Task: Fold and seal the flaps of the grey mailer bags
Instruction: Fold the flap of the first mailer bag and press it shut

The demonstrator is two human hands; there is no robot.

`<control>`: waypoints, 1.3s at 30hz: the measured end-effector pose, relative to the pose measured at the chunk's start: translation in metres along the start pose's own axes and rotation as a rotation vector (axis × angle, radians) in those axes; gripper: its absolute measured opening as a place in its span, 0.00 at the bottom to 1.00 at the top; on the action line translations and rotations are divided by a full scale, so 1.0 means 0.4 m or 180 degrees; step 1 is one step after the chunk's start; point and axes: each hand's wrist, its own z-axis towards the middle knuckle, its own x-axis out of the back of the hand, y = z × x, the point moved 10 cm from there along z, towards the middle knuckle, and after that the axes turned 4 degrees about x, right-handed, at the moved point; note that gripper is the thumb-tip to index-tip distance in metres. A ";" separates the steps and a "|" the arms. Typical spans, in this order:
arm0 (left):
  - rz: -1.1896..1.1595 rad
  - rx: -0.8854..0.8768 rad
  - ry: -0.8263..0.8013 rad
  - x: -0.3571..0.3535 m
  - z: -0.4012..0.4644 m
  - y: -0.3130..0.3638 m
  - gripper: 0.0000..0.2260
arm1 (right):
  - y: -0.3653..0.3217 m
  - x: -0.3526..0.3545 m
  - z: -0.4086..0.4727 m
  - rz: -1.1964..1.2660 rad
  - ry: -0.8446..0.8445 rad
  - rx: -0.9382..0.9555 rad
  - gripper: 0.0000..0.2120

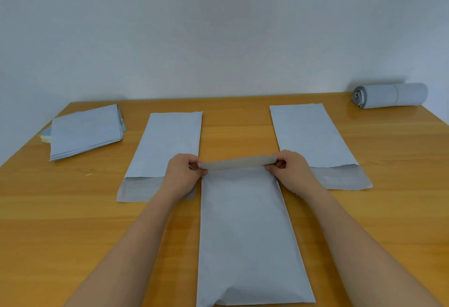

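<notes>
Nearest mailer bag [245, 229], flap [237, 162] pinched by left hand [183, 175] and right hand [292, 170]; two open-flapped bags beyond.

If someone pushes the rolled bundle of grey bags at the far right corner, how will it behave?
The rolled bundle of grey mailer bags lies on its side on the wooden table, so it would probably roll. It looks light, being thin film. A band around its middle seems to hold it, so it likely stays rolled.
</notes>
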 end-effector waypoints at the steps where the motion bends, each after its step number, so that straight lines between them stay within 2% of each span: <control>1: 0.0029 -0.0014 0.0010 0.001 0.000 0.000 0.03 | -0.003 0.004 -0.002 -0.0014 0.0058 0.0041 0.04; 10: 0.0342 -0.0353 0.0217 0.009 -0.008 0.024 0.05 | 0.003 0.014 -0.006 -0.0044 0.0349 0.0190 0.04; 17: 0.0224 -0.0589 0.0286 0.010 -0.019 0.047 0.06 | 0.002 0.015 -0.010 0.0009 0.0410 0.0244 0.02; 21: 0.0173 -0.0503 0.0261 0.010 -0.019 0.035 0.09 | 0.014 0.009 -0.005 0.0040 0.0356 0.0162 0.10; 28: 0.0298 -0.0481 0.0188 0.004 -0.022 0.036 0.11 | 0.012 0.012 -0.010 0.0132 0.0353 0.0123 0.16; 39: 0.0149 -0.0607 0.0156 0.004 -0.025 0.019 0.10 | 0.014 0.012 -0.009 0.0191 0.0363 0.0156 0.13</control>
